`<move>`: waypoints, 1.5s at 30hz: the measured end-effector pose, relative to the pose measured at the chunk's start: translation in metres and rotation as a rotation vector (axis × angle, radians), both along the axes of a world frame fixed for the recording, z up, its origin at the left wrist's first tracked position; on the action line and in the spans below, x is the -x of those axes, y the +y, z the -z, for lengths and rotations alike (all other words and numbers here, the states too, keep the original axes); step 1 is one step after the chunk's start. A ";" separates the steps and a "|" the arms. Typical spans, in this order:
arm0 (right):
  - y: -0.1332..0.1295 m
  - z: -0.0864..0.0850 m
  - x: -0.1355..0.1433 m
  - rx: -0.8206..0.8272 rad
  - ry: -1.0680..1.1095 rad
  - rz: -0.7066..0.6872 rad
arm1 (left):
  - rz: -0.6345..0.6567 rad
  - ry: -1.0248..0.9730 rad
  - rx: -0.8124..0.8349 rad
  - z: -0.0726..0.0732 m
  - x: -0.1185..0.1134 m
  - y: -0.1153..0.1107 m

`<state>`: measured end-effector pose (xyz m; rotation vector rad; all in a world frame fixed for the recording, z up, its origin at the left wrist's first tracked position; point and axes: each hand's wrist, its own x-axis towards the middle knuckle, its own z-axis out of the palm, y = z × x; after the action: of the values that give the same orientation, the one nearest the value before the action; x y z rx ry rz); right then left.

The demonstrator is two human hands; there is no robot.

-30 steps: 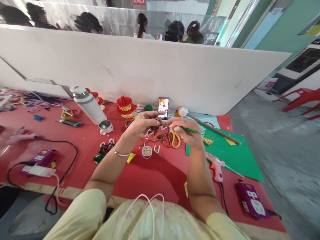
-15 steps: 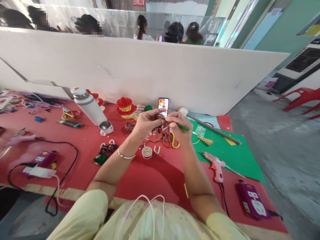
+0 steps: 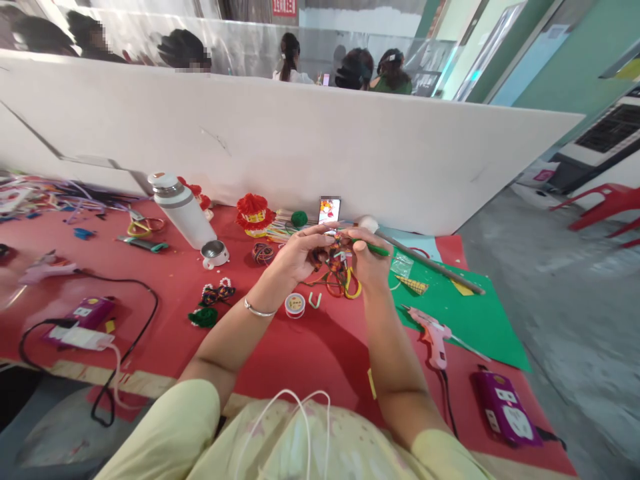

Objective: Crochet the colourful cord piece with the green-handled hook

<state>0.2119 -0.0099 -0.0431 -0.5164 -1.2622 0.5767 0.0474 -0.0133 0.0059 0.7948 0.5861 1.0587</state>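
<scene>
In the head view my left hand (image 3: 299, 253) is closed, its fingers pinching a small piece of dark multicoloured yarn work (image 3: 320, 256). Close beside it, my right hand (image 3: 371, 257) grips a slim green-handled crochet hook (image 3: 371, 247), which slants across the fingers. Both hands meet above the table, and their fingertips partly hide the yarn. Below them lie scissors (image 3: 354, 285) with yellow and red-orange handles, among loose yarn. A phone (image 3: 329, 209) with a lit picture stands just behind the hands. Nearer me are a thread spool (image 3: 295, 305) and a white U-shaped piece (image 3: 315, 300).
A white thermos (image 3: 183, 215) and its cup (image 3: 215, 254) stand left. Red flower work (image 3: 254, 212) sits behind; beaded yarn (image 3: 218, 291) lies left. A pink glue gun (image 3: 434, 333), green sheet (image 3: 493, 320) and purple power box (image 3: 506, 407) are right. A white board (image 3: 300, 147) borders the back.
The view has shifted slightly. My right hand has turned, and the crochet hook now lies higher and flatter across it. The phone screen is less covered by my fingers.
</scene>
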 end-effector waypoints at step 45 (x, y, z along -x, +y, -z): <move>-0.022 -0.034 -0.031 -0.091 -0.366 -0.148 | 0.107 0.213 -0.198 -0.004 0.030 0.007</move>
<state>0.2429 -0.0317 -0.0087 -0.4678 -1.6778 0.5599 0.0174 -0.0061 0.0100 1.1108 0.6175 0.9496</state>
